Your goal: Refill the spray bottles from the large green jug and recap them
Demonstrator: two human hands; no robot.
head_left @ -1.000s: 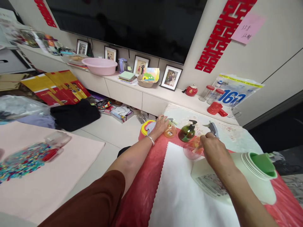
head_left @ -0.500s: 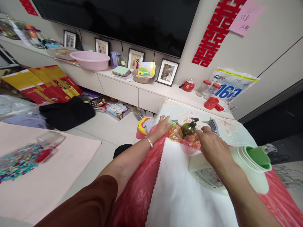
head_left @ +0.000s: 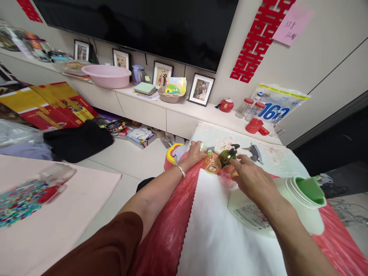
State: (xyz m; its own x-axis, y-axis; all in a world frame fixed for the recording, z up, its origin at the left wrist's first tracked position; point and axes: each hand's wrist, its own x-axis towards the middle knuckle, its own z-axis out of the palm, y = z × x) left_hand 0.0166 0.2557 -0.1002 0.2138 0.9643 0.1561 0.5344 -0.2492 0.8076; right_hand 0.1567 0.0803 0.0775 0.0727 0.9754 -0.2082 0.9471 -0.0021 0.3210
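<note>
Your left hand, arm stretched out with a metal bangle at the wrist, rests fingers curled against the round, translucent orange bottle at the far edge of the glossy red cloth on the bench. Just right stands a squat green pump bottle. Your right hand pinches the clear pink container, apparently at its rim. A smooth white jug lies tilted beside your forearm.

Three small bottles, five framed photos.
</note>
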